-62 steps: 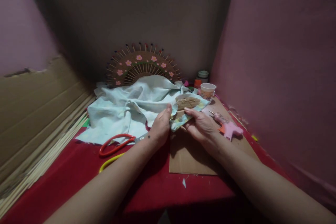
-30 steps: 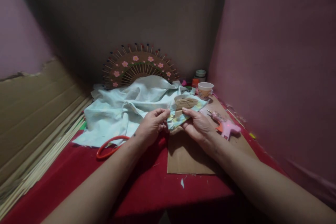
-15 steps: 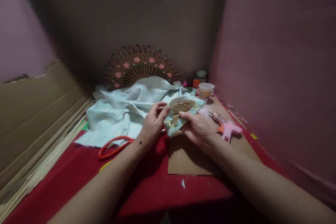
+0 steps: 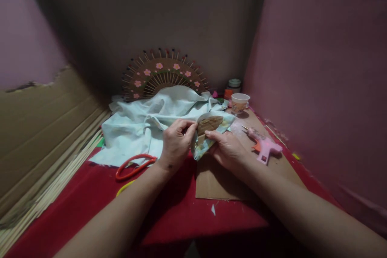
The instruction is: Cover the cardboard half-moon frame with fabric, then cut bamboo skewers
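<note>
A small brown cardboard shape (image 4: 211, 123) lies on a patterned pale fabric piece (image 4: 202, 145). My right hand (image 4: 227, 148) holds both from below, thumb pressed on the cardboard's lower edge. My left hand (image 4: 176, 141) pinches the fabric's left edge and folds it up against the cardboard. Both hands hover over a flat cardboard sheet (image 4: 217, 181) on the red table (image 4: 169, 217).
Crumpled pale blue cloth (image 4: 145, 123) lies behind my hands, with a stick fan with pink flowers (image 4: 165, 74) against the wall. Red-handled scissors (image 4: 134, 166) lie left, a pink glue gun (image 4: 264, 145) right, a paper cup (image 4: 240, 102) and jars behind. Bamboo sticks (image 4: 45, 197) line the left.
My left hand let go of the fabric's lower edge, rose, and now pinches its left edge over the cardboard. The right hand tilted the piece slightly leftward.
</note>
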A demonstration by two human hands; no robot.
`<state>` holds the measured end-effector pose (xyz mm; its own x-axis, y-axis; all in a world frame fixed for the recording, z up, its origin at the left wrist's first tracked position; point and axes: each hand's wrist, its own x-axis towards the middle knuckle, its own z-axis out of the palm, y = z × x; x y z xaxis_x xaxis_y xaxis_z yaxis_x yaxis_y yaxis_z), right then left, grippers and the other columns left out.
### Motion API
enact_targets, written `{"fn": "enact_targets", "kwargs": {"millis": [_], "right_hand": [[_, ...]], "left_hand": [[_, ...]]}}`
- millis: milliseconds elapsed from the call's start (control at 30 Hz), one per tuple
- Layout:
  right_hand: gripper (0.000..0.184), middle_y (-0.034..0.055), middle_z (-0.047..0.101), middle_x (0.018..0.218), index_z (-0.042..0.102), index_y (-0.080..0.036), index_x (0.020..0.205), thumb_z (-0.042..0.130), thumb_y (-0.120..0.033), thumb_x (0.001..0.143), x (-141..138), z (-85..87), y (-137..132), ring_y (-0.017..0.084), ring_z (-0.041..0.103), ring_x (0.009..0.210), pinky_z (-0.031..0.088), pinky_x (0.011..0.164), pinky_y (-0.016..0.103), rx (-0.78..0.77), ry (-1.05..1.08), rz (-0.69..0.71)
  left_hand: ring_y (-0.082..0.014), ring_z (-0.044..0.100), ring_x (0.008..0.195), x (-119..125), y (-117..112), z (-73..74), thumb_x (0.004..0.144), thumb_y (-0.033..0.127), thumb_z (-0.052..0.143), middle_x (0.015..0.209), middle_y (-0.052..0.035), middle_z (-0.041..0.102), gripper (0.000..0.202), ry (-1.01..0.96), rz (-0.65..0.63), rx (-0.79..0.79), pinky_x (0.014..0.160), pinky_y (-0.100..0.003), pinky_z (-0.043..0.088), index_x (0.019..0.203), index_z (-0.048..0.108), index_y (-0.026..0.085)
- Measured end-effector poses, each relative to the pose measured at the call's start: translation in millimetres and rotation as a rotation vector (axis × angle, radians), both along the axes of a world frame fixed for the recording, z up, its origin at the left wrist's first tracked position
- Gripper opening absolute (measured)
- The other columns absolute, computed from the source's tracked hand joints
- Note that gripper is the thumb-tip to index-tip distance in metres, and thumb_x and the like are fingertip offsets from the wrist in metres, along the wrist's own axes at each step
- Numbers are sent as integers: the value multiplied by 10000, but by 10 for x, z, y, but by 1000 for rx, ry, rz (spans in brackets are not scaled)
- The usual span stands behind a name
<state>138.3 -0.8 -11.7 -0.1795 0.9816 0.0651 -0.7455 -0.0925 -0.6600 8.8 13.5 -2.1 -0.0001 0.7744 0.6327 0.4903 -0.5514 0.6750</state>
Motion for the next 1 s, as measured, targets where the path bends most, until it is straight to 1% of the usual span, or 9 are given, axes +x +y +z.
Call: {"fn": "enact_targets", "kwargs": {"millis": [167, 267, 333, 500, 633, 733, 800, 900, 1000], "right_hand": [[302, 14, 699, 774, 602, -171, 857, 617, -36, 587, -7, 14, 9, 176, 646, 698, 518, 738, 334, -8, 24, -20], [254, -1, 686, 726, 607, -172, 800, 615, -32, 588, 2, 1, 21, 157, 628, 652, 514, 733, 326, -6, 25, -22], [222, -10, 673, 700, 614, -166, 772, 613, -33, 594, 8, -13, 28, 142, 612, 616, 513, 727, 320, 1, 24, -16], [195, -6, 666, 683, 627, -154, 756, 613, -36, 601, 24, -29, 40, 139, 599, 599, 511, 705, 317, 0, 22, 8], [157, 1, 659, 675, 631, -148, 748, 623, -53, 624, 37, -17, 42, 134, 584, 580, 512, 682, 320, 8, 15, 24], [144, 4, 656, 677, 628, -146, 760, 628, -65, 641, 48, -1, 32, 140, 588, 591, 514, 683, 332, 6, 10, 48], [153, 10, 658, 693, 625, -141, 778, 629, -65, 645, 53, 11, 21, 147, 598, 612, 515, 688, 336, -10, 0, 52], [184, 11, 664, 714, 622, -143, 801, 622, -53, 640, 51, 23, 8, 152, 611, 643, 515, 716, 338, -17, 4, 44], [208, 17, 672, 735, 621, -143, 811, 615, -41, 629, 45, 26, 1, 160, 619, 675, 514, 733, 335, -3, 21, 34]], "left_hand": [[-165, 593, 735, 5, -10, -42, 855, 200, 476, 780, -64, 636, 170, 287, 32, 238, 709, -277, 467, 841, 635, 144], [-183, 593, 804, 17, -27, -54, 852, 131, 420, 857, -88, 638, 198, 377, -6, 291, 747, -297, 469, 947, 594, 129], [-182, 590, 821, 34, -44, -61, 824, 85, 410, 877, -83, 634, 232, 388, -26, 279, 761, -299, 466, 997, 557, 132], [-159, 587, 768, 66, -84, -56, 809, 77, 398, 850, -50, 616, 286, 279, -81, 85, 722, -286, 462, 1082, 447, 149], [-108, 550, 670, 35, -104, 16, 829, 168, 465, 816, 1, 563, 211, -71, -218, -32, 626, -228, 447, 1039, 445, 181], [-73, 476, 564, -10, -90, 93, 779, 223, 566, 708, 40, 507, 170, -322, -200, -126, 503, -178, 380, 929, 500, 178], [-56, 420, 497, -36, -65, 130, 733, 257, 624, 647, 52, 488, 170, -372, -192, -289, 434, -168, 319, 838, 531, 162], [-44, 378, 448, -54, -21, 140, 679, 305, 672, 598, 59, 484, 217, -378, -273, -547, 394, -162, 275, 740, 529, 153], [-52, 408, 470, -41, 6, 93, 637, 320, 700, 604, 58, 504, 262, -385, -318, -600, 415, -164, 302, 727, 517, 156]]}}
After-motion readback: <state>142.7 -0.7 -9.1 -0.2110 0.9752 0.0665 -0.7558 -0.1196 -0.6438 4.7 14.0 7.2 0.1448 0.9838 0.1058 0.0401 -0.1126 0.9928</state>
